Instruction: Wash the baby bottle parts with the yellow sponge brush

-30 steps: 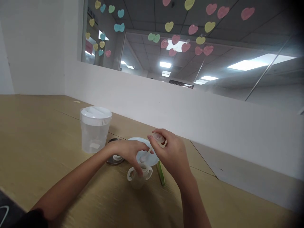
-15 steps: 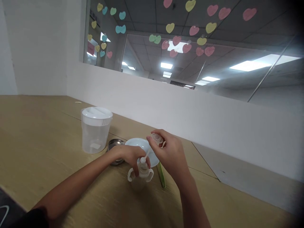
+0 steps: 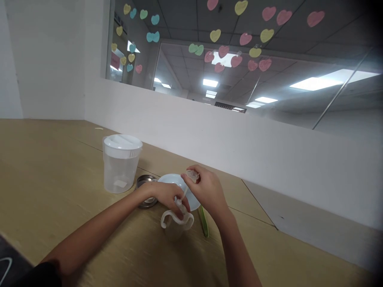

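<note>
A two-handled sippy cup [image 3: 175, 230] stands on the table, its body clear and its handles whitish. From the left my left hand [image 3: 169, 196] reaches over it, fingers curled round its top; the exact grip is partly hidden. My right hand [image 3: 206, 189], closed, pinches a clear cap [image 3: 193, 175] above and behind the cup. A thin straw [image 3: 184, 193] slants from near the cap down to a small whitish ball end by my left fingers. Behind both hands is a pale blue-white bowl [image 3: 172, 178], partly covered.
A lidded translucent pitcher [image 3: 121, 171] stands at left. Beside my left wrist is a round metal tin [image 3: 146, 179]. A green utensil [image 3: 204, 223] lies right of the cup. Behind the table rises a white wall [image 3: 191, 127] below a window with heart-shaped notes.
My right hand has moved slightly left and down with the clear cap. The ball end of the straw sits a little lower. My left fingers have shifted down, and the handles' visible outline has changed.
</note>
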Motion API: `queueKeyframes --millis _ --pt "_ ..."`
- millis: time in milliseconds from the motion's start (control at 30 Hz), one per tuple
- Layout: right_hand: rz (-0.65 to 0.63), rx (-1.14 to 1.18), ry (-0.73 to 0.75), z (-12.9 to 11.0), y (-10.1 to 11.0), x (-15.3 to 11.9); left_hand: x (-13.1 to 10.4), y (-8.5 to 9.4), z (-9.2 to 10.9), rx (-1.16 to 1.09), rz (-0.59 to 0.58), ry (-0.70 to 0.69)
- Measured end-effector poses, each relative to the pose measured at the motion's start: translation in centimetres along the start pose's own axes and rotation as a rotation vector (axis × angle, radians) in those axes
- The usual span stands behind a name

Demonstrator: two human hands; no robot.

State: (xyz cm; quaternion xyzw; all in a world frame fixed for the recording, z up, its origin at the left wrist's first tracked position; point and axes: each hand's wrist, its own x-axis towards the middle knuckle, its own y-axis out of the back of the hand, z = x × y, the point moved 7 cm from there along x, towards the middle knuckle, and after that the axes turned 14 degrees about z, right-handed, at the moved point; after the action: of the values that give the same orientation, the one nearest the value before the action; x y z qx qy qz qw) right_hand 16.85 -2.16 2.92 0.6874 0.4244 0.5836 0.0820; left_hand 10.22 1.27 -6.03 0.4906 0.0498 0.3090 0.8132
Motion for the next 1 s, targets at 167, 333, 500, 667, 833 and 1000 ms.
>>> queueKeyframes --millis 167,333,500,667,833,1000 --pt "-0.142 -0.058 0.029 0.4 -0.8 -0.4 0.3 -0.3 -0.5 -0.042 -0.022 -0.011" --pt "-0.202 -0.009 0.039 0.5 -0.8 -0.5 0.3 -0.3 -0.6 -0.049 -0.016 -0.013" --pt "-0.182 0.03 0.011 0.5 0.0 -0.3 0.5 -0.2 -0.8 -0.043 0.015 -0.006" --pt "-0.254 0.06 0.012 0.7 -0.6 -0.6 0.7 -0.5 -0.9 -0.081 0.005 -0.034" --pt "-0.488 0.056 0.032 1.0 -2.9 -1.8 0.8 -0.3 -1.3 -0.022 0.044 -0.033" --pt "-0.593 -0.063 0.148 1.1 -4.5 -2.6 -0.1 1.2 -2.7 0.163 0.005 0.068"
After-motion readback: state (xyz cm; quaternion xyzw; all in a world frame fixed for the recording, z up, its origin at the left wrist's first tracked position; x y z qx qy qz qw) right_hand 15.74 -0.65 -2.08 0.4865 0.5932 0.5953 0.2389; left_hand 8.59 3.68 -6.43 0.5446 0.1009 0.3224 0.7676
